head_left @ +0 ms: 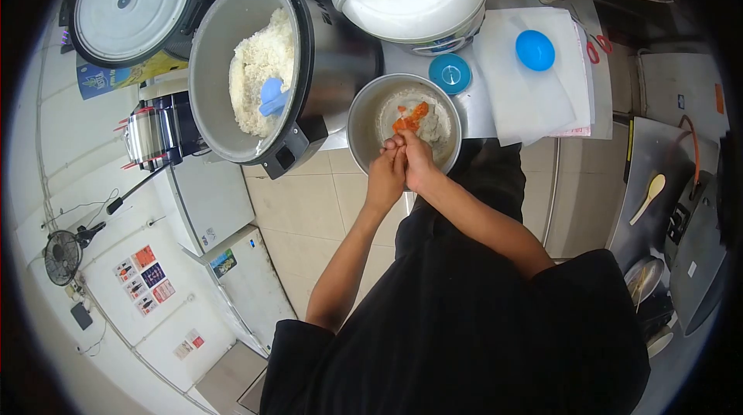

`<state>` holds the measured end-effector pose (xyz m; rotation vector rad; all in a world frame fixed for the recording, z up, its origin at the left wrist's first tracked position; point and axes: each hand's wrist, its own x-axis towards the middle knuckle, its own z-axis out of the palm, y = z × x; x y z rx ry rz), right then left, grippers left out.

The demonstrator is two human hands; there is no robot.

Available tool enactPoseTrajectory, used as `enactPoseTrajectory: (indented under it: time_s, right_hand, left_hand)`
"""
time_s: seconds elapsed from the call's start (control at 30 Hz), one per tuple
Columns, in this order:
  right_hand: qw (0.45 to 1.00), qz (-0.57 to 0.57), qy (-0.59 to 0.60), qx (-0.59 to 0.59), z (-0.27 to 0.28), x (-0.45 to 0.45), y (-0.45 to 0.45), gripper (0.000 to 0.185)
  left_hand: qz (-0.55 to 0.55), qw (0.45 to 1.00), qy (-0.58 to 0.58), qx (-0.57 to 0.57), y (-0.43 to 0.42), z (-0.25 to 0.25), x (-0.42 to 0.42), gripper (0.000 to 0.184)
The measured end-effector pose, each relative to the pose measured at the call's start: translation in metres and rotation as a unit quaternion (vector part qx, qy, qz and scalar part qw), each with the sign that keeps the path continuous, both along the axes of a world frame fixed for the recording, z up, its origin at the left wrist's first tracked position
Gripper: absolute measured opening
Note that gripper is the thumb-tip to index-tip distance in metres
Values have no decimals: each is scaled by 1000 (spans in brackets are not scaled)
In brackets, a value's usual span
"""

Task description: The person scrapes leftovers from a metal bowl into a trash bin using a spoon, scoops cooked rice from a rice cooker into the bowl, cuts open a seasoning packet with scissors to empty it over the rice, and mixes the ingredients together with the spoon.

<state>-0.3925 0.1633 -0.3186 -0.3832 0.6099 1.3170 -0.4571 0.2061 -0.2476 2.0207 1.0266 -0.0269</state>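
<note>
Both of my hands meet over the near side of a round metal pot (362, 135). The fingers of my left hand (388, 175) and my right hand (419, 161) are closed together; what they hold, if anything, is hidden. Just beyond my fingertips, orange pieces (410, 117) lie in the pot with some pale stuff (439, 125). To the left stands a big cooker (209, 51) holding white rice (259, 63), with a blue scoop (272, 96) in it.
Behind the pot is a white lidded rice cooker (414, 1). A teal round lid (450, 74), white paper sheets (515, 98), a blue bowl (535, 50) and red-handled scissors (598, 48) lie to the right. A wooden spoon (655, 189) rests on the far-right counter.
</note>
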Motion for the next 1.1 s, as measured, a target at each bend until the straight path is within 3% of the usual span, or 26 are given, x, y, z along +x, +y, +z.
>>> enactPoseTrajectory:
  time_s: [0.07, 0.13, 0.17, 0.2, 0.23, 0.27, 0.33, 0.47, 0.57, 0.67, 0.87, 0.97, 1.1]
  right_hand:
    - [1000, 4, 8, 6, -10, -3, 1, 24]
    - [995, 51, -39, -73, 4, 4, 2, 25]
    - [989, 73, -62, -114, 14, 8, 0, 27]
    - [992, 87, -62, -66, 21, 14, -2, 28]
    - [993, 101, -62, -20, 27, 21, -7, 30]
    - [991, 117, -62, 26, 29, 25, -12, 32]
    - [983, 133, -107, 67, 27, 24, -22, 32]
    - [984, 129, -107, 60, 25, 23, -23, 28]
    - [988, 122, -84, 38, 16, 22, -23, 24]
    - [990, 112, -83, -19, 13, 18, -20, 22]
    - [992, 81, -49, -77, 10, 12, -15, 21]
    - [997, 49, -30, -43, 7, 8, -14, 20]
    - [999, 13, -17, -36, 1, 3, -14, 21]
  left_hand:
    - [-27, 999, -4, 43, 0, -5, -3, 28]
    - [-59, 991, -57, 109, 6, -28, -9, 26]
    - [44, 996, -52, -64, 12, -27, -6, 25]
    - [145, 960, -45, -235, 22, -23, -3, 25]
    - [240, 885, -34, -397, 31, -19, -1, 27]
    - [258, 838, -61, -477, 38, -14, 0, 25]
    - [287, 720, -113, -622, 47, -4, 4, 25]
    - [262, 674, -126, -679, 48, -4, 2, 27]
    - [297, 701, -83, -643, 33, 0, 7, 32]
    - [276, 776, -73, -562, 19, -2, 10, 34]
    - [191, 894, -9, -406, 10, -13, -2, 37]
    - [95, 960, -22, -263, 2, -24, -10, 39]
    - [5, 991, 29, -134, 1, -29, -11, 41]
